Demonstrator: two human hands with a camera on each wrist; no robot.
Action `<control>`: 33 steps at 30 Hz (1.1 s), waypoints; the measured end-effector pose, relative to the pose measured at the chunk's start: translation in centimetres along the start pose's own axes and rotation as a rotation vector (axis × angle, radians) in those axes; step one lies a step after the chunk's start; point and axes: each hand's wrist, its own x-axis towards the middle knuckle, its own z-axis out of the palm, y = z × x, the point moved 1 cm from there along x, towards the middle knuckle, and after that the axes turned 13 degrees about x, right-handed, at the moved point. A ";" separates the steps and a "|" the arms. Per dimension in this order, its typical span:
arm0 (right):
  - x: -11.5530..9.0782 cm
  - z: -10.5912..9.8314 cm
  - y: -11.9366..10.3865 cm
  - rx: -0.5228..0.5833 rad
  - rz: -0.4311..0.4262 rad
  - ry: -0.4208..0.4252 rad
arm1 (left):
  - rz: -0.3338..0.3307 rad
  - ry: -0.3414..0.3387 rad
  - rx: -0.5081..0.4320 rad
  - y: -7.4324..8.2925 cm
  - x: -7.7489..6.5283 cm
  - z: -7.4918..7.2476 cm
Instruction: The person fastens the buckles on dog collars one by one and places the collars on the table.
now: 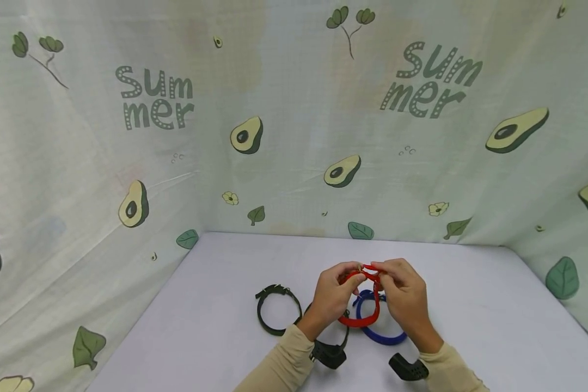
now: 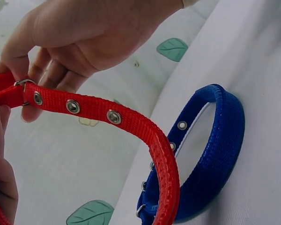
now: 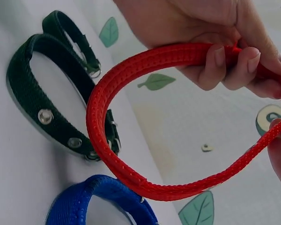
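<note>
A red pet collar (image 1: 357,322) is held up in a loop between both hands above the table. My left hand (image 1: 332,291) pinches its upper left part, and my right hand (image 1: 405,294) pinches the strap at the upper right. Metal eyelets line the red strap (image 2: 91,108) in the left wrist view, with a metal ring (image 2: 24,83) around it near the fingertips. Below and behind lies a blue collar (image 1: 384,340). Fingers partly hide how the red strap end sits in the buckle.
A dark green collar (image 1: 261,316) lies left of the hands. Another dark collar (image 3: 19,70) lies nearer, partly behind the left forearm in the head view. Black wrist devices (image 1: 330,355) hang under the forearms. A printed cloth (image 1: 294,207) borders the white table (image 1: 215,283).
</note>
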 end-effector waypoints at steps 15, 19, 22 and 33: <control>-0.3 -0.1 1.4 -0.118 -0.121 -0.019 | -0.051 -0.006 -0.067 0.2 -0.4 0.4; -0.4 -0.1 1.3 -0.120 -0.121 -0.025 | -0.048 -0.006 -0.075 0.1 -0.4 0.3; -0.5 0.1 1.4 -0.124 -0.126 -0.028 | -0.049 -0.007 -0.084 0.0 -0.5 0.1; -0.3 0.4 1.4 -0.186 -0.314 -0.016 | -0.056 -0.004 -0.118 -0.3 -0.2 0.1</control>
